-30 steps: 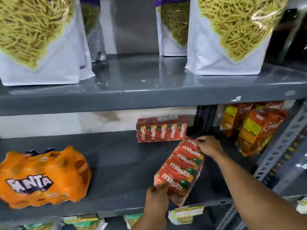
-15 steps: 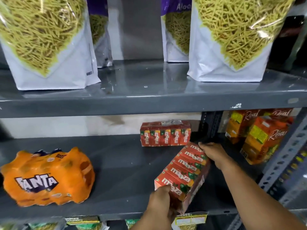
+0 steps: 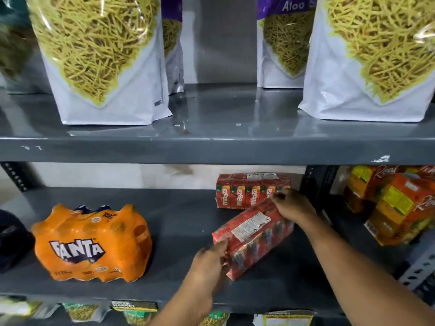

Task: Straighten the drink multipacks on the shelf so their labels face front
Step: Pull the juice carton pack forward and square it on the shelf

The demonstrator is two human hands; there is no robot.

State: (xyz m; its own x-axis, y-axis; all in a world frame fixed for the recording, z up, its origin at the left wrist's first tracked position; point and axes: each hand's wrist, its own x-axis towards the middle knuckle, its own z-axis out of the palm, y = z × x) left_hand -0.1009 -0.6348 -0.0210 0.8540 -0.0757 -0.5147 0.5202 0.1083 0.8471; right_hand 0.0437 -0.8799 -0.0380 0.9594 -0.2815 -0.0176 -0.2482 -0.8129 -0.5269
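Head view shows both hands grasping 1 red Maaza multipack [image 3: 253, 234] slanted on the lower shelf [image 3: 183, 222]: left hand [image 3: 208, 261] clasps its near end, right hand [image 3: 293, 204] its far end. Behind it, touching, 1 second Maaza pack [image 3: 242, 192] stands, labels forward.

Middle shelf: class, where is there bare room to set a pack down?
Bare shelf lies between the Fanta pack and the held Maaza pack, running back to the wall. It is crowded on the right, near the rear Maaza pack and Real cartons.
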